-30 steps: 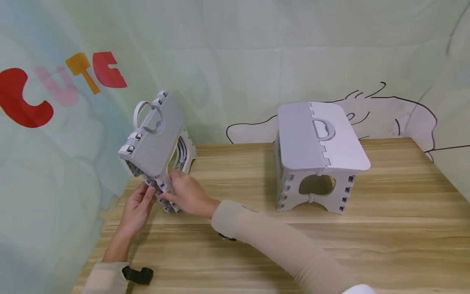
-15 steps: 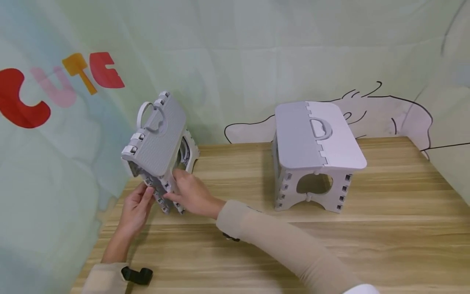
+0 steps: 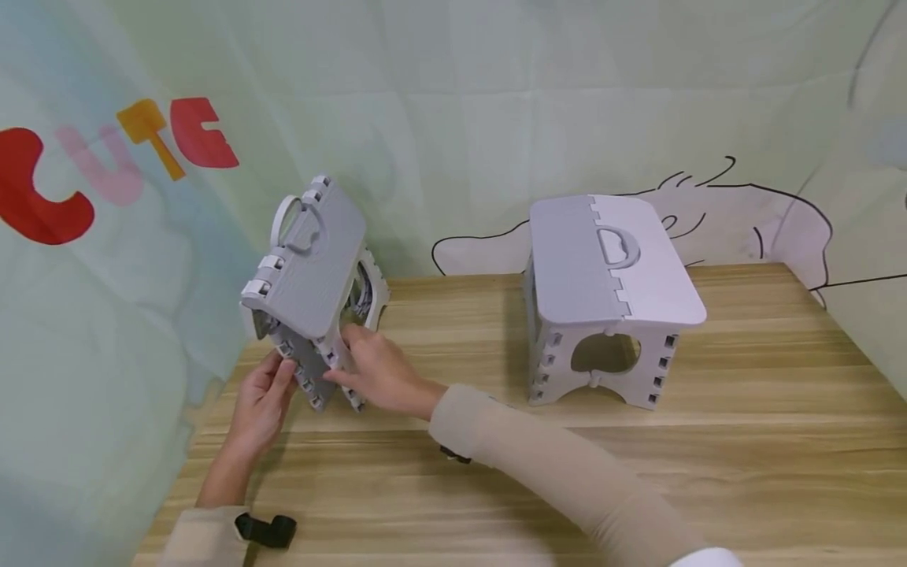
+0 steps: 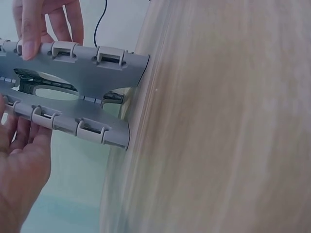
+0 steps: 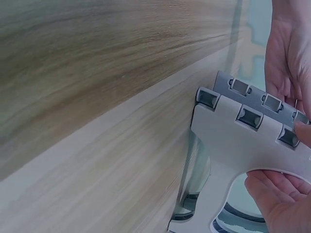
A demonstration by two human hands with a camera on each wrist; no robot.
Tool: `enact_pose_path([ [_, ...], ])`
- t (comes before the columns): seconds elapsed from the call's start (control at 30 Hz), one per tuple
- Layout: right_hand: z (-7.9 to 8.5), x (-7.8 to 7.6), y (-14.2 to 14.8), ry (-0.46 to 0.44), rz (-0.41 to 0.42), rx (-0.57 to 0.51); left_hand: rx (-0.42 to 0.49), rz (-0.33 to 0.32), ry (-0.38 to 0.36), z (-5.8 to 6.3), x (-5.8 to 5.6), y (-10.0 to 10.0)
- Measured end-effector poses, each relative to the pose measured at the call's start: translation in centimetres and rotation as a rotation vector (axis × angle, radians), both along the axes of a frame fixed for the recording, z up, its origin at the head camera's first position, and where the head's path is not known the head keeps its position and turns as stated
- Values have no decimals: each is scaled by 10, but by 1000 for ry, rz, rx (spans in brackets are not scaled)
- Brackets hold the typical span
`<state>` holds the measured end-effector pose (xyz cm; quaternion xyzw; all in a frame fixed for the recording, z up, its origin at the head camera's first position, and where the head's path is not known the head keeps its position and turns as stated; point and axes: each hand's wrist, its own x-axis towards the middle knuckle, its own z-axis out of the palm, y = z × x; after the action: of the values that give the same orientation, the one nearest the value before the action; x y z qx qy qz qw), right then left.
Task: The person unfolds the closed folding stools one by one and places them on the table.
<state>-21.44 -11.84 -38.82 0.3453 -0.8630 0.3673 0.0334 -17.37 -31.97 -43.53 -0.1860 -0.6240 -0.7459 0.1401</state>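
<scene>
Lettering [image 3: 116, 187] reads "CUTE"; it stands on the backdrop [image 3: 468, 150].

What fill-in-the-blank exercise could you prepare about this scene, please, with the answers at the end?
In the head view, the half-folded stool is to the ____ of the flat-topped stool.
The left hand and the right hand both hold the ____ stool.
The number of hands touching the flat-topped stool is ____.
The hand nearer the flat-topped stool is the ____ one.

Missing words: left; half-folded; zero; right.
</scene>
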Motion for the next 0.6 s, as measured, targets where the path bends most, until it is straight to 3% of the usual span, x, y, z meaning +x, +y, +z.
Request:
enact_pose_path([
  [0.27,4,2,8,-67,14,-18,-17,11,-13,2,2,-2],
  [0.6,3,2,15,-35,13,2,3,12,-4,1,2,-1],
])
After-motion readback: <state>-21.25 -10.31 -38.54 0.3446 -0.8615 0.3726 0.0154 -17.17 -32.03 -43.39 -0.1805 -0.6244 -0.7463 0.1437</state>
